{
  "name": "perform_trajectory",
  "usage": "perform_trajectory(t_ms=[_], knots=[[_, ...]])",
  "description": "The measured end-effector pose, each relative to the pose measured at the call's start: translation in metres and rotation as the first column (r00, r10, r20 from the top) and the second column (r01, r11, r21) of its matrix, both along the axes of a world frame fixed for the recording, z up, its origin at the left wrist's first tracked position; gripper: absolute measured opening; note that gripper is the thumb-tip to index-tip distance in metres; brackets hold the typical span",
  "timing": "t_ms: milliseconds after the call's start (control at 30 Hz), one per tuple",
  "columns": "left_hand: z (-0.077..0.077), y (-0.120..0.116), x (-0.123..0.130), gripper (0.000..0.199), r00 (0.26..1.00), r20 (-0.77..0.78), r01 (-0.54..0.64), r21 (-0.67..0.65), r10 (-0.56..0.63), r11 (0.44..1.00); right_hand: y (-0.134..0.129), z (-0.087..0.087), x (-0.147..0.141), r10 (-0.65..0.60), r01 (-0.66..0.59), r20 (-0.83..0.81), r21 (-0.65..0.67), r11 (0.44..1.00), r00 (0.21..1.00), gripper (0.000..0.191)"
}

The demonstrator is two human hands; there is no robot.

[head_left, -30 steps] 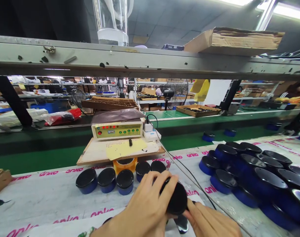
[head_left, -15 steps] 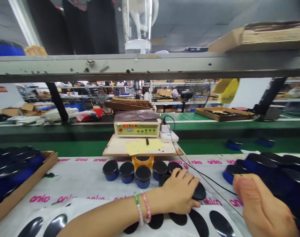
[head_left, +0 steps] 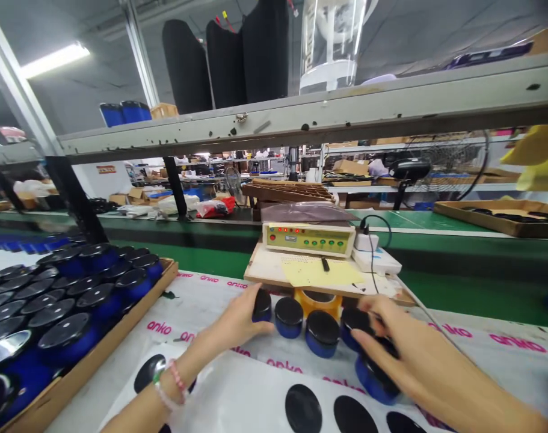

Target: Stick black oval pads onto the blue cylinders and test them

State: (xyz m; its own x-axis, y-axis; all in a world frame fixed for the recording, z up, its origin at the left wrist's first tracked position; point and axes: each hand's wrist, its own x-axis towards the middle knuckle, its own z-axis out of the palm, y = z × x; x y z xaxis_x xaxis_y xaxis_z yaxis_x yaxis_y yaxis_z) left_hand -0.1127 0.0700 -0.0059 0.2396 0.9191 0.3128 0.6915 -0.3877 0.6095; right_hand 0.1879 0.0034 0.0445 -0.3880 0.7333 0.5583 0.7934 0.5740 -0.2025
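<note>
Several blue jars with glossy black tops, one of them a middle jar, stand in a row on the printed table sheet. My left hand, with bead bracelets at the wrist, has its fingers and thumb around the leftmost jar. At the row's right end my right hand curves over a jar, thumb and fingers on either side of it. Another jar is partly hidden beneath that hand. In front lies a white sheet with black ovals.
A cardboard tray full of blue jars is at the left. Behind the row are an orange ring-shaped holder, a control box on a board, a white adapter with cables, and a shelf beam overhead.
The view has turned left, showing more of the tray. My left hand has gone from the row's right end to its leftmost jar. My right hand has come in to the jars at the right.
</note>
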Motion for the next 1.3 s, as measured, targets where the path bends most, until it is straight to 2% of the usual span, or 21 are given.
perform_trajectory(t_ms=[100,167,267,400,500,633,833,1000,1100,1233,1300], knots=[[-0.027,0.01,-0.002,0.064,0.996,0.089,0.016,0.013,-0.017,1.0,0.021,-0.005,-0.055,0.128,-0.107,0.168,-0.127,0.986,0.977,0.006],[-0.031,0.011,-0.001,0.057,0.989,0.147,0.013,0.039,-0.019,0.999,0.033,-0.011,-0.083,0.177,-0.141,0.215,-0.169,0.975,0.96,0.011],[-0.026,0.007,-0.003,0.054,0.975,0.22,-0.017,0.066,0.002,0.998,0.05,-0.018,-0.106,0.187,-0.141,0.208,-0.216,0.966,0.96,0.019],[-0.018,-0.001,-0.004,0.081,0.952,0.302,-0.06,0.046,0.043,0.997,0.064,-0.007,-0.119,0.198,-0.162,0.094,-0.304,0.939,0.976,0.013],[-0.016,-0.006,-0.001,0.098,0.936,0.351,-0.038,0.005,0.034,0.999,0.068,0.002,-0.132,0.202,-0.195,-0.019,-0.36,0.912,0.979,0.016],[-0.012,-0.012,0.003,0.096,0.93,0.365,-0.052,0.005,0.047,0.999,0.069,0.001,-0.149,0.163,-0.192,-0.105,-0.404,0.894,0.981,0.015],[-0.011,-0.013,0.002,0.076,0.958,0.28,-0.082,0.09,0.054,0.993,0.07,-0.006,-0.157,0.086,-0.154,-0.176,-0.425,0.892,0.981,0.024],[-0.019,-0.016,0.005,0.082,0.975,0.219,-0.081,0.182,0.04,0.98,0.064,-0.013,-0.157,0.099,-0.166,-0.185,-0.392,0.905,0.978,0.026],[-0.018,-0.016,0.006,0.078,0.982,0.183,-0.075,0.189,0.04,0.979,0.067,-0.007,-0.148,0.118,-0.18,-0.175,-0.401,0.898,0.978,0.026],[-0.017,-0.004,-0.006,0.067,0.977,0.145,-0.173,0.128,0.154,0.977,0.078,0.006,-0.123,0.142,-0.181,-0.121,-0.439,0.88,0.982,0.023],[-0.022,0.004,-0.015,0.063,0.967,0.107,-0.243,0.107,0.231,0.964,0.08,0.005,-0.113,0.151,-0.157,-0.051,-0.461,0.873,0.987,0.025]])
